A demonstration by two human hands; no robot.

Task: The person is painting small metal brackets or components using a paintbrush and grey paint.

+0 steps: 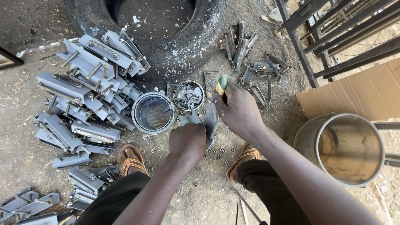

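Hidden: the grey-painted flat metal bracket [209, 121] was half covered by both hands, so its full shape could not be made out.
Left hand [187, 141]: curled closed around the bracket's lower edge, fingers tucked out of sight.
Right hand [238, 109]: wrapped around a paintbrush with a green-tipped wooden handle [221, 84]; the bristles were hidden against the bracket.
Open round tin of grey paint [153, 112]: sat on the dirt ground just left of the bracket, glossy liquid inside.
Smaller round tin [188, 95]: beside it, crusted with dried grey residue.
Large steel drum [346, 148]: by the right edge, interior tan, contents unclear.
Pile of grey-painted brackets [89, 96]: on the left, partly cut off at the bottom corner.
Black rubber tyre [166, 37]: cropped by the top edge.
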